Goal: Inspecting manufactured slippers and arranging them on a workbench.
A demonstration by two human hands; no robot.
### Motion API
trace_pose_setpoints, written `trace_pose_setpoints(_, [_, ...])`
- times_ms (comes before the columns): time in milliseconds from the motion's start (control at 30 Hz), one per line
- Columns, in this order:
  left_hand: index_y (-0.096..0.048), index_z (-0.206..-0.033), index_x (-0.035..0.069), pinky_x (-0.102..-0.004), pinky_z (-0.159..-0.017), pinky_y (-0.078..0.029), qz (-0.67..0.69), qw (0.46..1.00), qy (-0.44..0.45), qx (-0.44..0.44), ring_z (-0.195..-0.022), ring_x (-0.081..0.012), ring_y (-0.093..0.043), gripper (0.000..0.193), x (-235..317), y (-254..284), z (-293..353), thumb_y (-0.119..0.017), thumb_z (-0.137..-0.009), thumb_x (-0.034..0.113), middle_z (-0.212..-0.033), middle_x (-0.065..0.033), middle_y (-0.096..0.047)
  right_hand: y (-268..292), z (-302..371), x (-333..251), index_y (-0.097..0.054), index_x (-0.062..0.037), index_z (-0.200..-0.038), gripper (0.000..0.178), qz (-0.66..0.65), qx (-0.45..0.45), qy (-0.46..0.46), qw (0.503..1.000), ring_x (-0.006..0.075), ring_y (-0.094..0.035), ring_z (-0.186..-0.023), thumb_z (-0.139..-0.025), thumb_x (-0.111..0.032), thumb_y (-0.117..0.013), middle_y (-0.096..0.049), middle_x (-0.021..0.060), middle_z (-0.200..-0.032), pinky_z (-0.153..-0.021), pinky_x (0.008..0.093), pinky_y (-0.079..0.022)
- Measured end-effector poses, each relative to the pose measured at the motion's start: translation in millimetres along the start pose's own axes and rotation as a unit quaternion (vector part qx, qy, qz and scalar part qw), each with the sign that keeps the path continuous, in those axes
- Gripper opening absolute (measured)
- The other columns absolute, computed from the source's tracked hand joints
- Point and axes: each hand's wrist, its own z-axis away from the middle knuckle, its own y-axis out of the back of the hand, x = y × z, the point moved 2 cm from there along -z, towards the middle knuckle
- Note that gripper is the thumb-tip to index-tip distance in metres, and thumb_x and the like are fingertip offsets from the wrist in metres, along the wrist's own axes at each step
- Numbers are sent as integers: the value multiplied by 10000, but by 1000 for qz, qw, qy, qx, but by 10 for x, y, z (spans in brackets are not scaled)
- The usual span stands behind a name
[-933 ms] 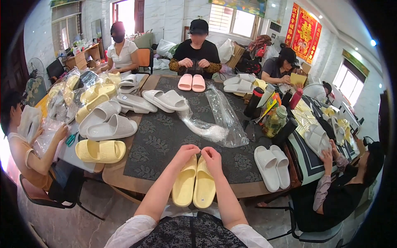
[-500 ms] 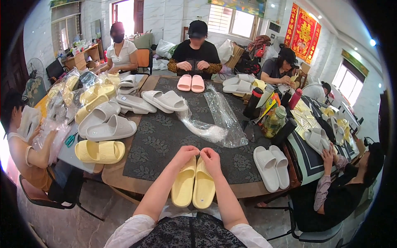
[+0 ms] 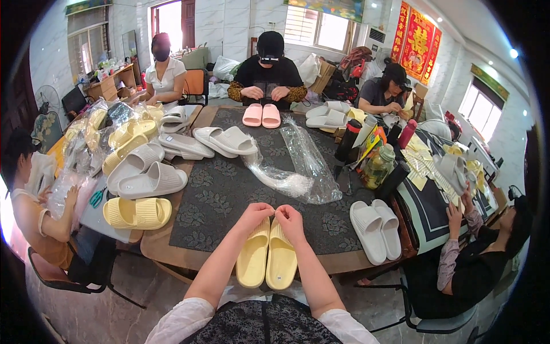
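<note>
A pair of yellow slide sandals (image 3: 251, 262) sits side by side at the table's near edge, heels toward me. Over their front ends my left hand (image 3: 255, 217) and my right hand (image 3: 290, 223) nearly meet, the fingertips of each pinched together. Anything between those fingertips is too small or hidden to make out. The hands and wrists cover part of the sandals' fronts. A small label shows on the right sandal's heel. Beyond my hands, clear plastic bags (image 3: 309, 166) lie on the dark patterned table mat (image 3: 209, 200).
Grey slides (image 3: 374, 232) stand to the right, near bottles and a jar (image 3: 378, 172). Grey and yellow slides (image 3: 137, 212) pile up on the left, beside teal scissors (image 3: 97, 198). Pink slides (image 3: 261, 116) stand at the far side, before a co-worker. Other people sit around.
My hands stay pinched over the yellow slides, almost unmoved. The co-worker at right has lifted a grey slide slightly away from the table. The view has shifted slightly.
</note>
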Motion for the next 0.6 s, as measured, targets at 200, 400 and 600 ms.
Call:
trace_pose_setpoints(200, [-658, -850, 42, -235, -626, -440, -51, 999, -9, 10, -697, -65, -539, 130, -32, -2, -21, -636, -824, 167, -762, 30, -603, 8, -3, -40, -627, -14, -842, 103, 45, 9, -5, 999, 40, -517, -676, -853, -115, -620, -591, -33, -733, -625, 210, -428])
trace_pose_setpoints(400, [-635, -869, 73, -198, -589, -380, -28, 995, -79, 46, -655, -24, -464, 123, -14, -58, -1, -626, -880, 195, -737, 75, -544, -26, -5, -43, -640, -16, -902, 107, -2, 39, 31, 999, 48, -539, -694, -853, -111, -640, -622, -19, -778, -637, 219, -449])
trace_pose_setpoints(600, [-666, -950, 33, -198, -650, -400, 49, 992, -82, 82, -741, -35, -509, 175, 31, -34, 37, -647, -871, 188, -820, 45, -609, 31, 4, 13, -646, -29, -923, 100, -7, 92, 8, 996, 43, -533, -687, -861, -107, -638, -622, -21, -782, -636, 215, -446])
